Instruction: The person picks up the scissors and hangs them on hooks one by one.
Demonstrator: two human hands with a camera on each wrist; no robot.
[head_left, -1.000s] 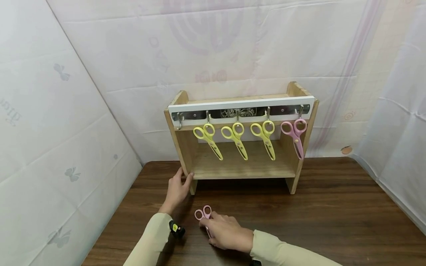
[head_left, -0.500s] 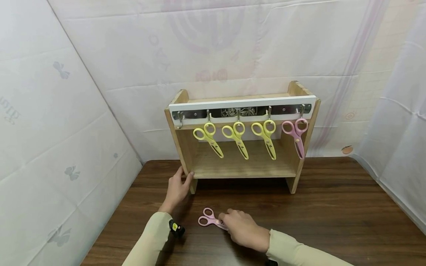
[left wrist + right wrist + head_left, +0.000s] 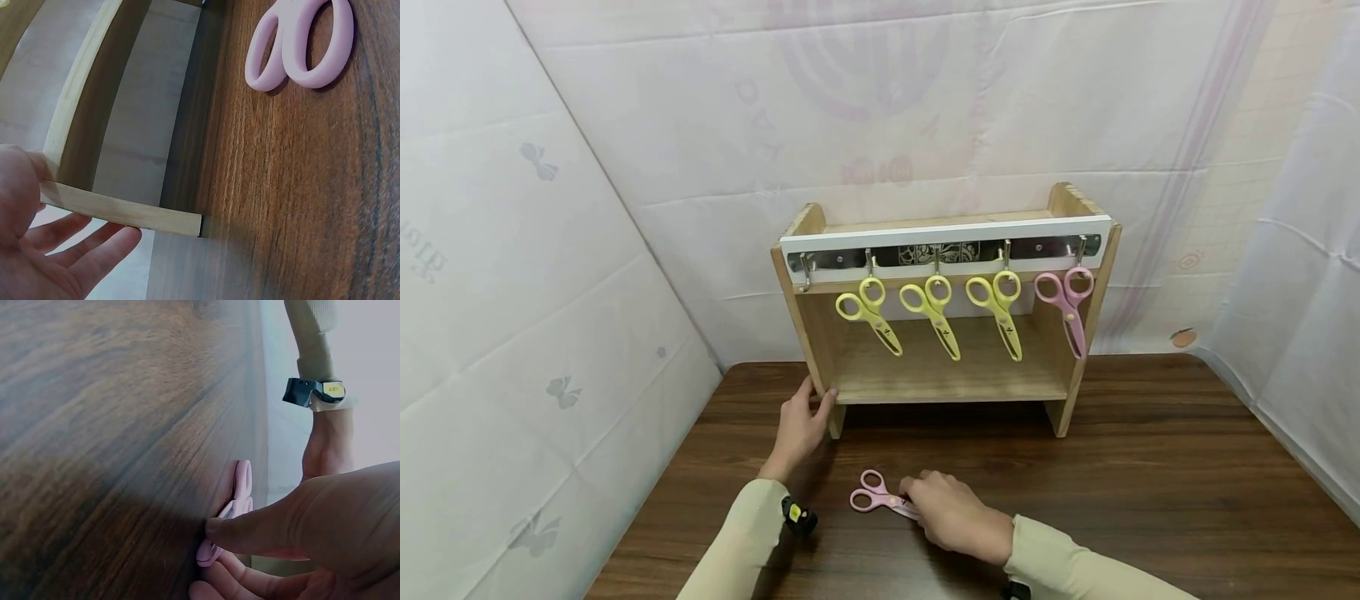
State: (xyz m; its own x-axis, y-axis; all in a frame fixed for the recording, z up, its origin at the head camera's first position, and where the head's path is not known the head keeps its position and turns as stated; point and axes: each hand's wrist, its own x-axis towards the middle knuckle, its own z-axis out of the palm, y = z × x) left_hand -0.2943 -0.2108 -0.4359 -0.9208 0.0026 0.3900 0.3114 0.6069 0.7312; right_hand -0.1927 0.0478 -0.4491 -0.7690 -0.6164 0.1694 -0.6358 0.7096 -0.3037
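My left hand (image 3: 797,433) grips the lower left side panel of a wooden shelf rack (image 3: 951,379), thumb on the inner side. In the left wrist view its fingers (image 3: 103,256) lie along the panel's outer face. Low over the table, my right hand (image 3: 958,517) pinches pink scissors (image 3: 892,501) at the blade end, handle loops pointing left. The right wrist view shows the thumb (image 3: 250,531) pressed on the scissors, with the fingers partly underneath; the blade tips are hidden. The scissors' loops (image 3: 290,47) also appear close to the tabletop in the left wrist view.
Three yellow scissors (image 3: 931,308) and one pink pair (image 3: 1067,312) hang from a metal hook strip (image 3: 1037,247) on the rack's white front board. The leftmost hook (image 3: 805,273) is at the strip's left end. Dark wooden table (image 3: 1187,483); patterned white cloth (image 3: 700,167) behind.
My right hand has moved to the right with the pink scissors, which have turned so their loops point more to the left. The left hand stays on the rack.
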